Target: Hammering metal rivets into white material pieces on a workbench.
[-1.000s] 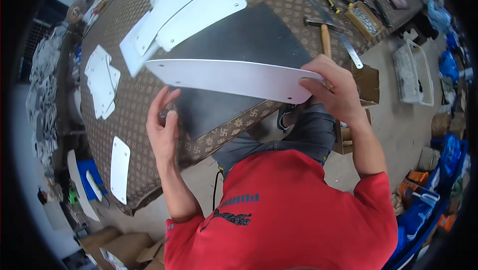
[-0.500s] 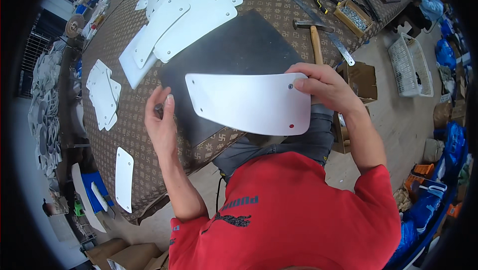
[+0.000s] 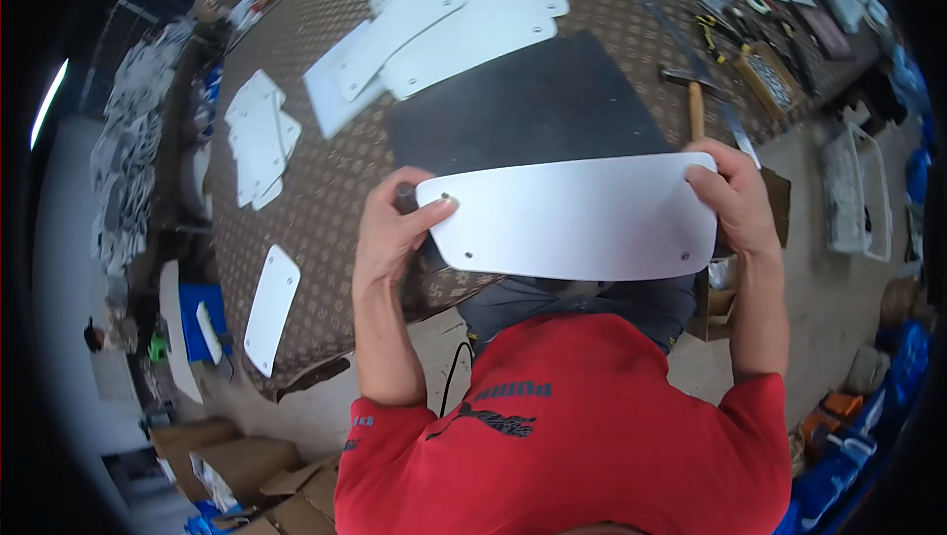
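Observation:
A curved white plastic panel [image 3: 582, 214] with small metal eyelets at its corners spans both hands over the near edge of a dark mat [image 3: 523, 101]. My left hand [image 3: 390, 229] is closed on its left end, thumb on top beside an eyelet. A short dark cylindrical piece [image 3: 404, 197] also sits in that hand, mostly covered by the fingers. At the other end, my right hand [image 3: 740, 195] grips the upper corner, its thumb over the face and the other fingers behind. Beyond the mat lies a hammer [image 3: 696, 106] with a wooden handle.
Many similar white panels [image 3: 473, 32] are heaped behind the mat. A smaller pile [image 3: 261, 141] and a single panel [image 3: 271, 308] lie at left. A box of small metal parts [image 3: 769, 79], pliers [image 3: 710, 37] and a steel ruler [image 3: 740, 136] are at far right; a white basket [image 3: 856, 190] stands beyond.
My left hand, earlier apart from the panel, has moved right and taken its left end. The panel is now more level. The whole view has shifted, moving the table rightward in the picture.

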`<state>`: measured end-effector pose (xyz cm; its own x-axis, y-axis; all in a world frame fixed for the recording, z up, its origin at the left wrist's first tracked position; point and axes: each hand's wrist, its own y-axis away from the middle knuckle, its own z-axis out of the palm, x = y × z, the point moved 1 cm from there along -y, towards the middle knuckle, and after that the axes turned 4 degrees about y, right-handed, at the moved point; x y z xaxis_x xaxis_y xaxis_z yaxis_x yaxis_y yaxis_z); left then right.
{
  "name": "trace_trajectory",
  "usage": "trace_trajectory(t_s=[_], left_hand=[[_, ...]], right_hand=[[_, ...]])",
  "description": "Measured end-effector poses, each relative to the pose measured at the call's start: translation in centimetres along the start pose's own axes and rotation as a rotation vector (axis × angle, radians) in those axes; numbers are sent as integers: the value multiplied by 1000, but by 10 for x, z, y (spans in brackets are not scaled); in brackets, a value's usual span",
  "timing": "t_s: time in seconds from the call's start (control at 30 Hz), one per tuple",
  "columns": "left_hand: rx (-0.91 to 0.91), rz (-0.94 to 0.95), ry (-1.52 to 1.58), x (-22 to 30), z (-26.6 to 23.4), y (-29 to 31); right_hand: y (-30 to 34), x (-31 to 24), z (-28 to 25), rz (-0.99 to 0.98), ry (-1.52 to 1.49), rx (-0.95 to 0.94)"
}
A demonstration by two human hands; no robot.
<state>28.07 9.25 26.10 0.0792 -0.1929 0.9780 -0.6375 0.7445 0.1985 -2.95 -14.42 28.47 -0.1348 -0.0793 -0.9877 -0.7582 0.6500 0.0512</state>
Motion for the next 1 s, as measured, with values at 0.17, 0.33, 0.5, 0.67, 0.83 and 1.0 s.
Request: trace_trajectory(t_s=[0.17,0.33,0.5,0.67,0.83,1.0], left_hand=[[38,185,-8,5,0,8],[50,170,-20,2,-5,15],[-55,66,-70,3,-5,20],[-6,158,-251,15,-8,28],[166,495,-542,16,7,23],[182,866,-625,-6,58,44]], right_hand=[[8,8,-1,-17,35,37],[25,20,4,1,-22,12],[23,33,16,46,138,129],[19,49,28,-173,569,-98],[30,75,53,-96,487,-245],[25,42,61,-85,338,-53]])
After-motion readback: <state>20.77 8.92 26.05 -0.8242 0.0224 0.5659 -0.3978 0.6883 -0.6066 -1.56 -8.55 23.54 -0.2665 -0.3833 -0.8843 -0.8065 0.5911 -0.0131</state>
